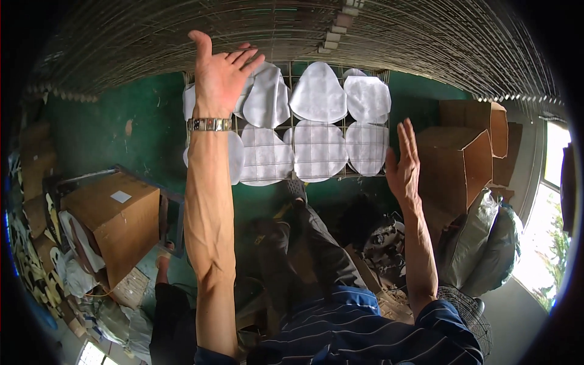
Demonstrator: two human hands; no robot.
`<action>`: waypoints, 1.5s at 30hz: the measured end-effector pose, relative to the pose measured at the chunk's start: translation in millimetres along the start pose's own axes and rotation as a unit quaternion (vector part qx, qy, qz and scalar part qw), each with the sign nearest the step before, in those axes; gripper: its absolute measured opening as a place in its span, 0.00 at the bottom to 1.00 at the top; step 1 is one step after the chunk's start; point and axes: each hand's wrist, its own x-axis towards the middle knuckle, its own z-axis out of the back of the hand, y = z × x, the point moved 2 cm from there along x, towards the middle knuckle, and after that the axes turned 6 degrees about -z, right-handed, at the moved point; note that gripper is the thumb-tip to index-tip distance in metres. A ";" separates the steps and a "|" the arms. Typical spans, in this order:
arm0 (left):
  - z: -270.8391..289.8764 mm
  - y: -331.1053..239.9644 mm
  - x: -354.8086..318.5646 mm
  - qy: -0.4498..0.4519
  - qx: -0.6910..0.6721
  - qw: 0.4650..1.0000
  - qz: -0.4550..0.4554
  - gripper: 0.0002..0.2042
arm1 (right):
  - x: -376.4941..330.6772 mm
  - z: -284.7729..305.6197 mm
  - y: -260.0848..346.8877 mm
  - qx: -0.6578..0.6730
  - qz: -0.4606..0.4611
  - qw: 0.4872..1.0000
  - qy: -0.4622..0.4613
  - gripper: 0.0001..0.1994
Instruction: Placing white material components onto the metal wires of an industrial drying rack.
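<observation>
The left hand [220,80] is holding its thumb and fingers spread above the far-left part of the wire mesh rack [291,72], while the right hand [404,169] is hovering just beside the rack's right edge, fingers close together and thumb standing apart; whether either is touching wire, I cannot tell. White rounded sheets [318,94] are lying in two rows on the rack, wires crossing over the nearer row.
</observation>
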 end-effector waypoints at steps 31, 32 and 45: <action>239.1 89.2 -493.1 -0.481 0.402 0.778 0.030 0.11 | -41.6 -149.3 159.7 0.040 0.194 0.920 0.337 0.33; 243.2 89.8 -533.7 -0.522 0.363 0.766 0.096 0.08 | -45.5 -156.3 170.4 0.034 0.207 0.916 0.342 0.33; 272.2 106.9 -740.5 -0.748 0.155 0.639 0.087 0.08 | -195.7 -263.4 339.6 0.044 0.267 0.828 0.491 0.36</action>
